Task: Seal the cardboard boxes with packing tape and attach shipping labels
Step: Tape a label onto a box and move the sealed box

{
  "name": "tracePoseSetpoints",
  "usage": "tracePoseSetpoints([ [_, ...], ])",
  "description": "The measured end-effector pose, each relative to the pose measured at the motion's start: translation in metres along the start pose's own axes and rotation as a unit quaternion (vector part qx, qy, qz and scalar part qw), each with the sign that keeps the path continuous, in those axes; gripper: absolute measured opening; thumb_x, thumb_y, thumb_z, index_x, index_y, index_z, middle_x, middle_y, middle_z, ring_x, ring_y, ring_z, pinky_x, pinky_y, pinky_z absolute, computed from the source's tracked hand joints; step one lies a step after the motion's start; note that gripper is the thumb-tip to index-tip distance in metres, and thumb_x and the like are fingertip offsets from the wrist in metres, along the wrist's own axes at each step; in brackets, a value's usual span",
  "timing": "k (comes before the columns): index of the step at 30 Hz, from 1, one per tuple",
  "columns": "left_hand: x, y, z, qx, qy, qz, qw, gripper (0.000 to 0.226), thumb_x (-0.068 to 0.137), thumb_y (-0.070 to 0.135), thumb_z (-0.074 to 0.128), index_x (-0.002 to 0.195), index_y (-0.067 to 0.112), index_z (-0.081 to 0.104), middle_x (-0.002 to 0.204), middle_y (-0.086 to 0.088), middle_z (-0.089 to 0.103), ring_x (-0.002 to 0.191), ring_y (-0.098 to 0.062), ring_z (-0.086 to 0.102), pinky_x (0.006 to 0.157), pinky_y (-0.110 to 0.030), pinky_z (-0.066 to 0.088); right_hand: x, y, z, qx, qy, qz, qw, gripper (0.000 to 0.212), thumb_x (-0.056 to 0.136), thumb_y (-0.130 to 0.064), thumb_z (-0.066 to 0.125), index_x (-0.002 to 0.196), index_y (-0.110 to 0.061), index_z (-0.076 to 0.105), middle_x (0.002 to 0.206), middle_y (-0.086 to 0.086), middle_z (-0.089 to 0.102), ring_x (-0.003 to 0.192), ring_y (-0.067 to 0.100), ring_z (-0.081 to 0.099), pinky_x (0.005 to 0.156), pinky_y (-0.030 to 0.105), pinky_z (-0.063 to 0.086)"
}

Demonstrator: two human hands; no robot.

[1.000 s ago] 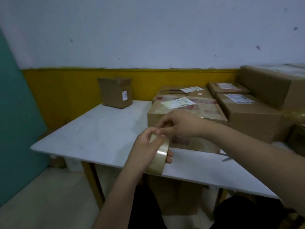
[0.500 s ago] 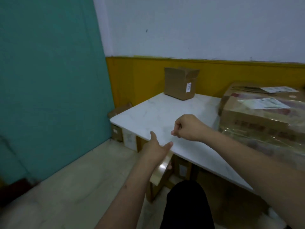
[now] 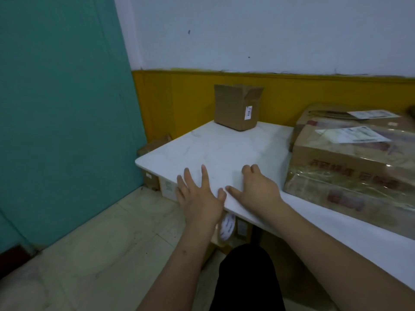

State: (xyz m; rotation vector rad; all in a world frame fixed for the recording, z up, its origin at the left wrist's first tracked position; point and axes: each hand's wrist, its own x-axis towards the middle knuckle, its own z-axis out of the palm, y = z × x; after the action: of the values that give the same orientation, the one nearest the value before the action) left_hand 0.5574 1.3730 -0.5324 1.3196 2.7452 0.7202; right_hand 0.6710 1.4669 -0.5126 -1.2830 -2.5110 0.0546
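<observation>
Step in hand, as judged: a pause between boxes, with no sealing or labelling under way. The left hand (image 3: 198,196) lies flat on the near edge of the white marble-look table top (image 3: 224,151), fingers spread and straight, gripping nothing. The right hand (image 3: 256,187) rests just beside it on the same edge, fingers bent at the knuckles against the surface and thumb stretched toward the left hand; it holds nothing that can be seen.

A roll of clear packing tape (image 3: 226,227) shows below the table edge, under the left wrist. What supports it cannot be told.

The small plain brown cardboard box (image 3: 235,107) stands at the far corner of the table, well apart from both hands. Its top flaps look loose and untaped, and only a small white sticker sits on its side. This appears to be the next item due.

The large brown cardboard box wrapped in glossy clear tape (image 3: 350,162) sits at the right, bearing a white shipping label (image 3: 352,134); it looks finished. A second labelled box (image 3: 330,113) lies behind it.

Next move, as judged: retrieve the tape roll and draw the small box within reach.
</observation>
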Motion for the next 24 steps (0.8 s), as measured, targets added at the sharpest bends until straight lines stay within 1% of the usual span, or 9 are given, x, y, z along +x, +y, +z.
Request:
tracePoseSetpoints([
  [2,0.014,0.008,-0.001,0.028,-0.044,0.032,0.998,0.077,0.099,0.060,0.036,0.159,0.035,-0.007,0.164,-0.013,-0.022,0.150,-0.037,-0.022,0.121,-0.054,-0.010,-0.013,0.000,-0.008,-0.002,0.001,-0.025,1.000,0.049,0.096,-0.050,0.050,0.128,-0.014,0.043,0.127,0.006,0.043,0.099,0.028,0.060,0.072,0.035,0.046],
  [4,0.023,0.026,-0.009,-0.074,-0.040,0.120,0.989,0.073,0.100,0.046,0.050,0.159,0.034,0.010,0.166,-0.012,-0.011,0.154,-0.031,-0.009,0.125,-0.045,0.005,-0.029,0.002,-0.030,0.039,0.033,-0.072,0.996,0.034,0.099,-0.040,0.049,0.124,-0.016,0.049,0.122,0.003,0.047,0.094,0.025,0.062,0.070,0.035,0.047],
  [8,0.004,0.102,-0.030,-0.330,0.133,0.334,0.873,0.037,0.100,0.009,0.050,0.134,0.018,0.062,0.140,-0.004,0.051,0.128,-0.010,0.048,0.102,-0.005,0.033,-0.071,0.042,-0.115,0.124,0.207,-0.155,0.958,0.022,0.102,-0.031,0.046,0.111,-0.021,0.063,0.105,-0.003,0.060,0.085,0.015,0.060,0.067,0.032,0.046],
  [10,-0.009,0.148,-0.042,-0.362,0.195,0.378,0.830,0.031,0.100,0.006,0.046,0.121,0.015,0.068,0.124,-0.001,0.059,0.114,-0.004,0.052,0.093,-0.003,0.035,-0.090,0.080,-0.163,0.093,0.324,-0.130,0.932,0.024,0.100,-0.029,0.047,0.104,-0.020,0.068,0.099,-0.005,0.067,0.079,0.008,0.056,0.068,0.027,0.042],
  [12,-0.014,0.189,-0.045,-0.354,0.175,0.434,0.810,0.031,0.101,0.010,0.045,0.119,0.016,0.069,0.122,0.001,0.060,0.112,-0.006,0.054,0.091,-0.010,0.040,-0.098,0.128,-0.199,0.071,0.369,-0.058,0.925,0.023,0.100,-0.033,0.050,0.098,-0.023,0.071,0.090,-0.011,0.068,0.071,0.004,0.051,0.069,0.026,0.037],
  [16,-0.015,0.236,-0.026,-0.254,0.018,0.448,0.857,0.035,0.107,0.033,0.037,0.128,0.030,0.065,0.131,0.010,0.063,0.118,-0.010,0.056,0.094,-0.034,0.049,-0.088,0.203,-0.216,0.069,0.180,0.079,0.978,0.027,0.102,-0.043,0.045,0.098,-0.038,0.071,0.068,-0.014,0.058,0.075,0.013,0.051,0.058,0.029,0.032],
  [18,-0.015,0.244,-0.017,-0.174,-0.012,0.417,0.892,0.041,0.107,0.044,0.030,0.120,0.033,0.067,0.121,0.010,0.069,0.107,-0.015,0.062,0.087,-0.039,0.052,-0.090,0.214,-0.205,0.090,0.073,0.112,0.987,0.032,0.103,-0.044,0.042,0.104,-0.037,0.073,0.075,-0.013,0.063,0.073,0.011,0.056,0.058,0.022,0.040],
  [20,-0.012,0.247,-0.013,-0.134,-0.018,0.402,0.905,0.044,0.106,0.048,0.029,0.113,0.034,0.070,0.114,0.010,0.071,0.101,-0.016,0.063,0.083,-0.042,0.052,-0.098,0.217,-0.194,0.143,0.055,0.108,0.982,0.032,0.101,-0.044,0.045,0.108,-0.033,0.074,0.096,-0.014,0.071,0.084,0.005,0.061,0.076,0.019,0.049],
  [24,-0.008,0.246,-0.016,-0.164,-0.066,0.409,0.895,0.036,0.103,0.053,0.037,0.118,0.048,0.069,0.122,0.021,0.067,0.111,-0.008,0.059,0.088,-0.039,0.052,-0.113,0.216,-0.188,0.240,0.064,0.067,0.966,0.027,0.093,-0.053,0.053,0.109,-0.044,0.073,0.108,-0.017,0.073,0.100,0.006,0.066,0.092,0.039,0.053],
])
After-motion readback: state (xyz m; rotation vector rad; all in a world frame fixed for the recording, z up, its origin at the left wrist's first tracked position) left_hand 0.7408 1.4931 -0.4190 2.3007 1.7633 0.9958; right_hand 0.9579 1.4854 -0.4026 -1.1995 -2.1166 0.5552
